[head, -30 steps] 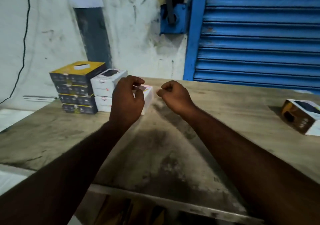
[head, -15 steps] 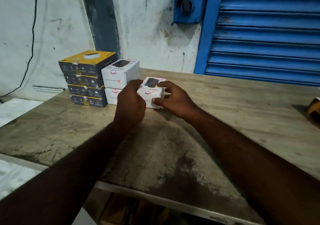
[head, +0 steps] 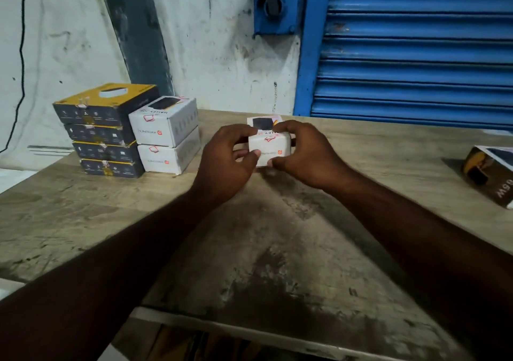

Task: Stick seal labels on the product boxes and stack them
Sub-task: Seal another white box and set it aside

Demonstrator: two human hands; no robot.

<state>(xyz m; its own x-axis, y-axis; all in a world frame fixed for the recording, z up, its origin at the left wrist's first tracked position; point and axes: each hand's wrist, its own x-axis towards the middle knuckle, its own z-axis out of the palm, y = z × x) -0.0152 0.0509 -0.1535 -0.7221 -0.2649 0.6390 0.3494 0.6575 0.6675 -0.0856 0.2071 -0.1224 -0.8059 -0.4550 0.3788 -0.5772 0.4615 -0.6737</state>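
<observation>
A small white product box (head: 268, 147) with a dark picture on top sits near the middle of the wooden table (head: 277, 249). My left hand (head: 226, 160) grips its left side, fingers curled over the top edge. My right hand (head: 302, 152) grips its right side, thumb on the front face. A red-and-white seal label shows at the box's front top edge, between my fingers. To the left stand two stacked white boxes (head: 166, 135), beside a stack of several dark boxes with yellow tops (head: 102, 133).
Another box (head: 491, 174), dark and yellow with white, lies tilted at the table's right edge. A blue roller shutter (head: 416, 49) and a stained white wall stand behind the table. The table's front edge runs along the bottom of the view.
A second ago my right hand hovered curled beside the box. It has since closed on the box's right side, and both hands now hold the box a little nearer to me.
</observation>
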